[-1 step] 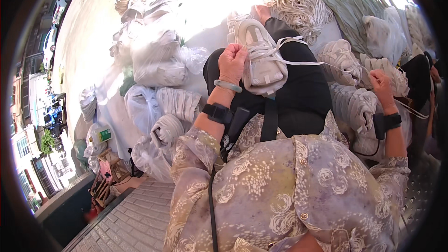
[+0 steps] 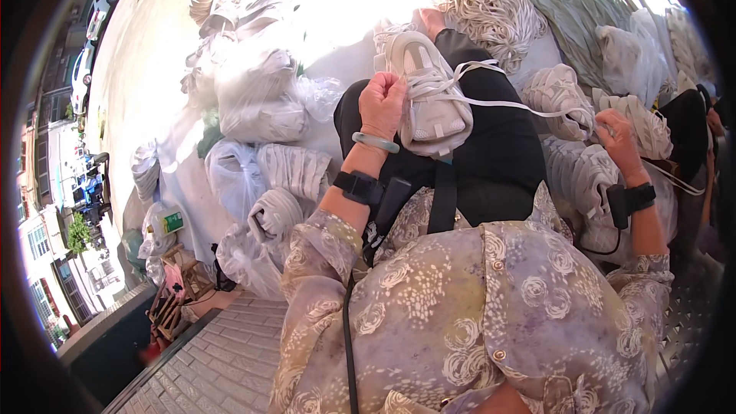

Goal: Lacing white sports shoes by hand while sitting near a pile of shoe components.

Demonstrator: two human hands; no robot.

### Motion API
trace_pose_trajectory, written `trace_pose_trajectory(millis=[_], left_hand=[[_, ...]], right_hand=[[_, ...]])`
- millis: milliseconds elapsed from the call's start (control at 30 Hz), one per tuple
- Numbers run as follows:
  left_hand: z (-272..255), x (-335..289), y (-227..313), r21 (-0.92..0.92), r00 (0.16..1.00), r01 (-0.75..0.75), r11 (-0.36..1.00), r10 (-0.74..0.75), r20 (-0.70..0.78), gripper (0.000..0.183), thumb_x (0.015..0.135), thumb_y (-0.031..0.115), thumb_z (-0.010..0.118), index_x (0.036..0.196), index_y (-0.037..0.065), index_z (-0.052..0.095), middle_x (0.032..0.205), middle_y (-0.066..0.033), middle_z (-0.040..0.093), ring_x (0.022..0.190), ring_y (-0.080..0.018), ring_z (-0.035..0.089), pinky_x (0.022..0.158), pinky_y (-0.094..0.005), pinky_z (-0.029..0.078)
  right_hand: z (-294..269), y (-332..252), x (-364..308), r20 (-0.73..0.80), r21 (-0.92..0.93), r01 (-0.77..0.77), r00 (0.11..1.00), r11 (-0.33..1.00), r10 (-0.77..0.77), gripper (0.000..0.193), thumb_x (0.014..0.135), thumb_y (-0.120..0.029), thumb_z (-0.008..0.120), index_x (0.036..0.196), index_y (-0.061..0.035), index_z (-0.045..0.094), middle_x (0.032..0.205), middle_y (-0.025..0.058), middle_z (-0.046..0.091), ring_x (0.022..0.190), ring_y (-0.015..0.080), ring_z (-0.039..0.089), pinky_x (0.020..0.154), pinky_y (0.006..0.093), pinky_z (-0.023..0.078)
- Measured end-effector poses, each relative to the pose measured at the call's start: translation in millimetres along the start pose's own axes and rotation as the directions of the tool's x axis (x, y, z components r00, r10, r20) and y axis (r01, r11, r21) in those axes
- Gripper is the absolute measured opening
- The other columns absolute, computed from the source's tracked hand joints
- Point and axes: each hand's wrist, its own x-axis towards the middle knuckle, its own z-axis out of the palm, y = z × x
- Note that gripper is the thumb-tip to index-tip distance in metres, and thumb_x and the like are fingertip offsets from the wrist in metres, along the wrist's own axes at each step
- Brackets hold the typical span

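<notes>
A pale beige-and-white sneaker [image 2: 431, 111] rests on my lap, toe pointing away, with white lacing across its tongue. At its left edge, my left hand [image 2: 381, 105] is closed in a pinch on the lacing. A loose white shoelace [image 2: 506, 103] runs from the sneaker over my dark trousers to the right. My right hand [image 2: 619, 142], fingers curled together, is at the far end of that lace, above bundled shoe uppers; the lace tip is hard to make out.
Stacks of pale shoe uppers [image 2: 563, 100] stand on the right, with a heap of white laces [image 2: 498, 27] beyond my knees. Plastic-wrapped bundles [image 2: 257, 96] fill the left side. A small wooden chair [image 2: 180, 291] stands at lower left, beside grey paving [image 2: 218, 360].
My right hand has shifted slightly left and turned, its fingers less tightly bunched. The lace sags a little more. My left hand and the sneaker are nearly still.
</notes>
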Motion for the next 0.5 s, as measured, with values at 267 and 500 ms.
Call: trace_pose_trajectory(millis=[267,500], left_hand=[[13,-29,13,0.809,0.925,-0.273,0.52,0.373,0.072,0.029,0.068,0.014,0.065,0.094,0.005,0.054,0.086,-0.0124,0.056,0.078,-0.0287,0.057,0.07,-0.0356,0.046],[5,-33,9,0.745,0.964,-0.185,0.641,0.267,0.009,0.034,0.068,0.014,0.063,0.098,0.004,0.048,0.087,-0.0125,0.054,0.083,-0.0317,0.055,0.073,-0.0395,0.044]], right_hand=[[84,-149,75,-0.016,0.132,0.483,0.874,0.865,-0.486,0.034,0.071,-0.015,0.061,0.103,-0.0037,0.055,0.095,0.0139,0.059,0.094,0.0314,0.055,0.082,0.0387,0.043],[106,-175,83,0.235,0.083,0.434,0.866,0.897,-0.441,0.012,0.078,-0.016,0.054,0.078,-0.0047,0.052,0.07,0.0135,0.057,0.072,0.0345,0.057,0.062,0.0438,0.043]])
